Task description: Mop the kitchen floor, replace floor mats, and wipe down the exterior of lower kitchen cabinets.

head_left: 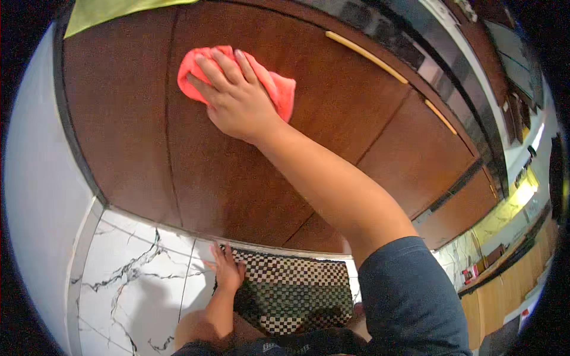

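My right hand (236, 89) lies flat with spread fingers on a folded coral-pink cloth (282, 91), pressing it against the dark brown wooden cabinet door (213, 178). Part of the cloth sticks out past the heel of the hand. Low in the view, my left hand (228, 271) rests with its fingers apart at the left edge of a checkered woven mat (294, 271), close to the foot of the cabinet. It holds nothing that I can see.
White marble-patterned floor tiles (133, 267) reach the cabinet's base. A pale wall (40, 178) stands at the left. Light-coloured bar handles (367, 58) run along the cabinet's upper edge. Yellow-green fabric (120, 13) hangs at the top left. Wooden cabinets (512, 285) stand at the far right.
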`<state>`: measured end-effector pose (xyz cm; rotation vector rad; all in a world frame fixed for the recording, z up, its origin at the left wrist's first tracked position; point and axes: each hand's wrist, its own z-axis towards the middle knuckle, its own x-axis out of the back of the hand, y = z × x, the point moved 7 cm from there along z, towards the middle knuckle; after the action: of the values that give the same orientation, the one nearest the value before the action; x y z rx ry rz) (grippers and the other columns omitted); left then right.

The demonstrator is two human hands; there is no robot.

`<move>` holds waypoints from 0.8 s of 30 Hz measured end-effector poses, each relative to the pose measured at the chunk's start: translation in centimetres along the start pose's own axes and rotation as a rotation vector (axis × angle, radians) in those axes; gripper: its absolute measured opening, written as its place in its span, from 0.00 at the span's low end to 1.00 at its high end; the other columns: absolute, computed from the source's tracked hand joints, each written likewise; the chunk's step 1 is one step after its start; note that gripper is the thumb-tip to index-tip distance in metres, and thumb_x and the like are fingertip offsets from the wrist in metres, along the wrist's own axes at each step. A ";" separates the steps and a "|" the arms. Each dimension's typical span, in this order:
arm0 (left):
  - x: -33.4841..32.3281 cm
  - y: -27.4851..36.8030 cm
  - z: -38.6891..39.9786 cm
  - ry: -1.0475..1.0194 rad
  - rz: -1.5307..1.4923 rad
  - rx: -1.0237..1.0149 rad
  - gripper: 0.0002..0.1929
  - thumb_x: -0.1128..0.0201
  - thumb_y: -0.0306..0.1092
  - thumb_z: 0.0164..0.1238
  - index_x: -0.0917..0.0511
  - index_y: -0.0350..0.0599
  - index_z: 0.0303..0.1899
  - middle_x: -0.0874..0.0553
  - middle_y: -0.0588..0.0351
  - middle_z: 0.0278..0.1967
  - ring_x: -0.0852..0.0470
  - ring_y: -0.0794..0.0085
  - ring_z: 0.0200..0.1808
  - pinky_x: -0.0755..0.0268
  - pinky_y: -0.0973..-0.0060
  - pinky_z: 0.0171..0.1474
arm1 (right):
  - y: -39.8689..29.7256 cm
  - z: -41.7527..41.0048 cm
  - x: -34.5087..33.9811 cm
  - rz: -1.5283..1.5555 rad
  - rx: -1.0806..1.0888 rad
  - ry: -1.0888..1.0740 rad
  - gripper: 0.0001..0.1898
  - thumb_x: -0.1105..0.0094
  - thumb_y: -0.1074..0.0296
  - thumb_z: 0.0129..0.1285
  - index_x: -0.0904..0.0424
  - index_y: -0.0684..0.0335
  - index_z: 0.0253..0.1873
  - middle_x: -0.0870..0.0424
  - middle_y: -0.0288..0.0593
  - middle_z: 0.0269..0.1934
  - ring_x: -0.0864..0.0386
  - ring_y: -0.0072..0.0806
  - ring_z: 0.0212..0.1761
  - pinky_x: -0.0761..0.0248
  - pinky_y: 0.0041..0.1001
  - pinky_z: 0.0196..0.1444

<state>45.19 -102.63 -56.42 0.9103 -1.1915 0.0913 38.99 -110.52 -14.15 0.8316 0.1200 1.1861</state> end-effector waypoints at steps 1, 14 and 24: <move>-0.5 0.0 -0.2 -0.001 0.003 -0.025 0.40 0.47 0.46 0.62 0.57 0.40 0.69 0.58 0.34 0.69 0.64 0.45 0.71 0.78 0.31 0.60 | 1.1 -1.6 1.4 0.032 0.029 -0.038 0.28 0.42 0.63 0.47 0.28 0.50 0.58 0.38 0.39 0.64 0.44 0.37 0.68 0.56 0.46 0.69; -2.6 4.1 -3.2 0.018 0.140 -0.107 0.42 0.42 0.44 0.56 0.54 0.37 0.68 0.59 0.32 0.68 0.65 0.43 0.71 0.79 0.32 0.61 | 22.9 -25.9 24.7 -0.481 -0.392 -0.108 0.35 0.40 0.54 0.47 0.35 0.47 0.64 0.44 0.48 0.67 0.49 0.47 0.70 0.59 0.44 0.70; 0.4 9.7 -5.0 0.022 0.102 -0.170 0.39 0.47 0.45 0.59 0.51 0.30 0.66 0.60 0.25 0.67 0.67 0.37 0.70 0.83 0.32 0.59 | 29.9 -40.9 34.5 -0.658 -0.724 0.118 0.31 0.51 0.62 0.56 0.41 0.58 0.67 0.44 0.51 0.67 0.47 0.45 0.69 0.54 0.38 0.69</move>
<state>44.23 -93.21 -51.04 0.6984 -1.2062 0.0806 9.81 -56.71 -12.81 0.0554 0.0452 0.5721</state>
